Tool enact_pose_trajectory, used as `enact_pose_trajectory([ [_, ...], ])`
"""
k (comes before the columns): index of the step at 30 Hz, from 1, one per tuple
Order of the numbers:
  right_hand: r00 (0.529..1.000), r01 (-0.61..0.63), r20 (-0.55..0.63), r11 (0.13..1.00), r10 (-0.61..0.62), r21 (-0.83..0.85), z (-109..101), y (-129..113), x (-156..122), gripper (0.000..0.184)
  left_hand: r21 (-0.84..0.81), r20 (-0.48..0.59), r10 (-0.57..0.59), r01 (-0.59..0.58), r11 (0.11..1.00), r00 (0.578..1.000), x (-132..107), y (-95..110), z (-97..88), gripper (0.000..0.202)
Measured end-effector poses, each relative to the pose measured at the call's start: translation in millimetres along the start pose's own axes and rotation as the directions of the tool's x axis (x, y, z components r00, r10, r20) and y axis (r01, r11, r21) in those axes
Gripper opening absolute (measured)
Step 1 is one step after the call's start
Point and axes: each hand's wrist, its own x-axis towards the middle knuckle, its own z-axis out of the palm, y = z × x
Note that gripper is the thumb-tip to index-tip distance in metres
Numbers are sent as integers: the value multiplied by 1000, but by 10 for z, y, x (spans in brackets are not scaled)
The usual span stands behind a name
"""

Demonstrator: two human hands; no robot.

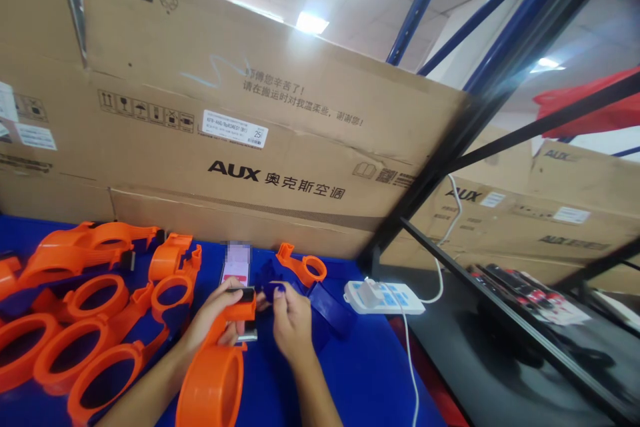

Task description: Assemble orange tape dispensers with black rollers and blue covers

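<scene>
My left hand (213,313) is closed around an orange packing tape dispenser (210,387). Its big ring hangs toward me, and a dark strip shows at the upper end by my fingers. Close on its right, my right hand (294,327) pinches a small dark blue piece (274,289), partly hidden by the thumb and fingers. Just beyond the hands lie more dark blue plastic parts (330,309) and another orange dispenser (314,269). A phone (236,267) with a lit screen sits behind my left hand.
Several orange dispensers (97,297) are heaped on the blue tabletop (377,373) at left. A white power strip (385,297) with a cable is at right. Large AUX cartons (280,147) stand behind. A dark rack post (425,197) rises at right beside a black shelf (480,360).
</scene>
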Motion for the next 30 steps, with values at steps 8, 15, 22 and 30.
enact_pose_trajectory([
  [8, 883, -282, -400, 958, 244, -40, -209, 253, 161, 34, 18, -198, 57, -54, 998, 979, 36, 19, 36, 29],
  [15, 924, -310, -248, 950, 292, -36, -131, 446, 124, 36, -1, -319, 93, -99, 995, 943, 39, -38, 19, 32],
  [22, 917, -321, -248, 947, 312, 5, -122, 422, 116, 36, 26, -295, 101, -98, 995, 950, 29, -38, 35, 32],
  [30, 937, -256, -227, 964, 265, 71, -141, 276, 138, 39, 161, -266, 155, -114, 980, 951, 0, -41, 59, 31],
])
